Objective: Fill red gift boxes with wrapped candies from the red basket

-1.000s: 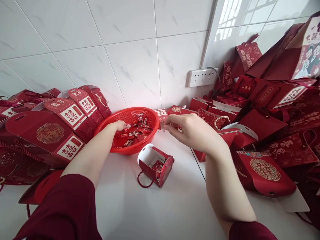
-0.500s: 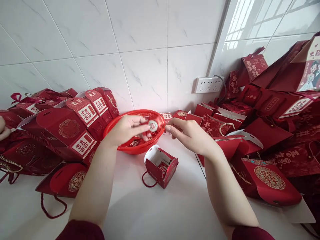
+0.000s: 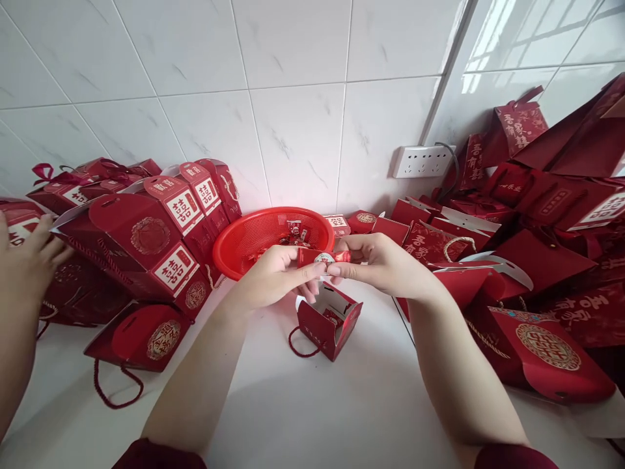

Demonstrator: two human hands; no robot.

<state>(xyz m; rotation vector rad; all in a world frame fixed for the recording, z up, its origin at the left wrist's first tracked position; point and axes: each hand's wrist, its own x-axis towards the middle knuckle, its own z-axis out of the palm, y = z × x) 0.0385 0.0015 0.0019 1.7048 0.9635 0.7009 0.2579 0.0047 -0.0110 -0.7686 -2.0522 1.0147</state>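
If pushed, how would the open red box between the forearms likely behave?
The open red box probably slides easily, looking like thin, light card. Being open-topped, it may flex inward. Its rope handle looks limp, drooping in a curve, so would likely trail.

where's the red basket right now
In the head view, the red basket sits just left of centre near the tiled wall, beyond the left hand and right of the piled red boxes.

I hold a small, shiny red wrapped packet [image 3: 317,258], round whitish label [image 3: 323,258] showing, roughly level. Near it: red cardboard box [image 3: 315,326], dark-red rope handle [image 3: 303,355], open-topped, red contents [image 3: 332,317] inside.
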